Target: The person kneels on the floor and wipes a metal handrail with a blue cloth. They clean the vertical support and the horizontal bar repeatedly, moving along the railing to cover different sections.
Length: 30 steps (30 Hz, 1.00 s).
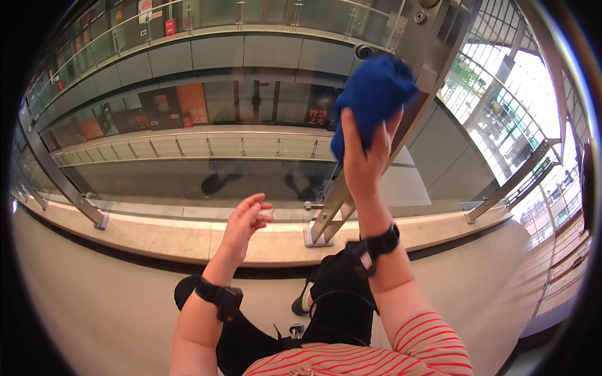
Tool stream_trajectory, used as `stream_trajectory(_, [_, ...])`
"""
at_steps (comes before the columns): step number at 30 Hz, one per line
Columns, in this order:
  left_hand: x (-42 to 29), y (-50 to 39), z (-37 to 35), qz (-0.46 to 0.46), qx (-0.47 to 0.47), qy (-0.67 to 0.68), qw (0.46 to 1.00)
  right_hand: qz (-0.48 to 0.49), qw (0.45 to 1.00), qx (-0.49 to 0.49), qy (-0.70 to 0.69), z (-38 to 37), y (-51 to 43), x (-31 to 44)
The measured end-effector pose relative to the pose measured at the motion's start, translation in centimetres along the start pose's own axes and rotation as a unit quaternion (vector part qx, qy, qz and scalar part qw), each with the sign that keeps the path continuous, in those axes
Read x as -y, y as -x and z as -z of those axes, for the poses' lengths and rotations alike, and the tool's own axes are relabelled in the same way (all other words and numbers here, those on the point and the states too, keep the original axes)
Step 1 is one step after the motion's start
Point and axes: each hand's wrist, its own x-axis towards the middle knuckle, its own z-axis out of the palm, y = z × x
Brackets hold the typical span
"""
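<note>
A bunched blue cloth [376,91] is under my right hand [371,145], whose fingers spread over its lower part. Cloth and hand are at the upper part of a metal railing post [423,89], beside a round fitting; whether the cloth touches the post or the glass, I cannot tell. My left hand [247,218] holds nothing, its fingers loosely curled, in front of the clear glass panel [268,178] left of the post. Black bands with small devices are on both forearms.
The post's foot stands on a pale stone ledge [277,246]. Another metal post [61,164] rises at the left, and a railing post [508,181] leans at the right. Smooth floor [117,291] lies on my side. Beyond the glass are lower and opposite levels with railings.
</note>
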Motion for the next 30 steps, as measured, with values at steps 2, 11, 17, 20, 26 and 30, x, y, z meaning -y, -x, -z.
stream_trajectory(2, [-0.3,0.3,-0.3,-0.002,0.047,-0.012,0.999,0.156,0.970,-0.047,0.179,-2.3,-4.3,-1.3])
stream_trajectory(11, [-0.4,0.2,3.8,0.073,0.078,-0.110,0.988,0.215,0.913,0.132,0.320,-7.3,6.1,-5.5])
stream_trajectory(17, [0.3,-1.2,6.0,0.070,0.079,-0.186,0.977,0.287,0.910,0.144,0.262,-8.1,3.3,-5.1])
stream_trajectory(20, [0.0,-1.2,6.8,0.062,0.089,-0.197,0.974,0.223,0.923,0.073,0.306,-8.4,-7.1,-3.3])
stream_trajectory(26, [-0.8,-0.9,7.9,0.032,0.142,-0.208,0.967,0.227,0.912,-0.127,0.318,-10.9,-17.8,1.3])
stream_trajectory(30, [-0.8,-1.6,8.8,0.059,0.138,-0.231,0.961,0.370,0.837,0.088,0.393,-15.2,-8.5,2.7])
